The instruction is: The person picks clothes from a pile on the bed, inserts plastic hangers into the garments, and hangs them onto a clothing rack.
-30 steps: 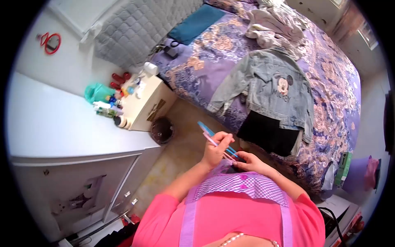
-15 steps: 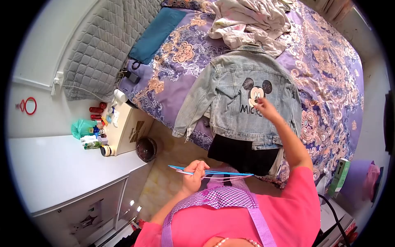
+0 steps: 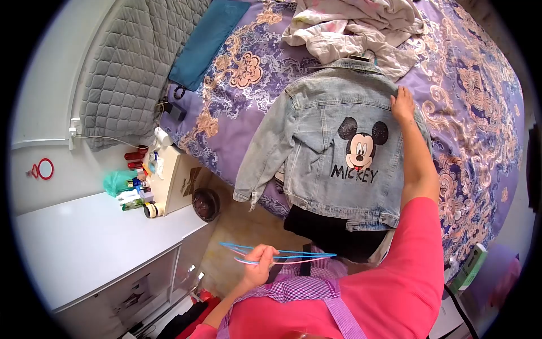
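Note:
A light-blue denim jacket (image 3: 316, 141) lies back side up on the bed, with a Mickey print and lettering on it. My right hand (image 3: 402, 106) rests on its right shoulder seam, fingers stretched forward against the cloth. My left hand (image 3: 258, 265) is closed around thin clothes hangers (image 3: 307, 255), blue and pink, held level in front of my apron. Black cloth (image 3: 322, 231) shows from under the jacket hem, by the bed's near edge.
A purple patterned bedspread (image 3: 474, 113) covers the bed. Crumpled pale cloth (image 3: 350, 28) lies beyond the collar, a teal pillow (image 3: 206, 45) at upper left. On the left stand a white cabinet (image 3: 84, 243) with small bottles and a dark round bin (image 3: 205, 204).
My right hand has moved from the printed face up to the jacket's right shoulder. My left hand, still holding the hangers, has shifted slightly down and left in view.

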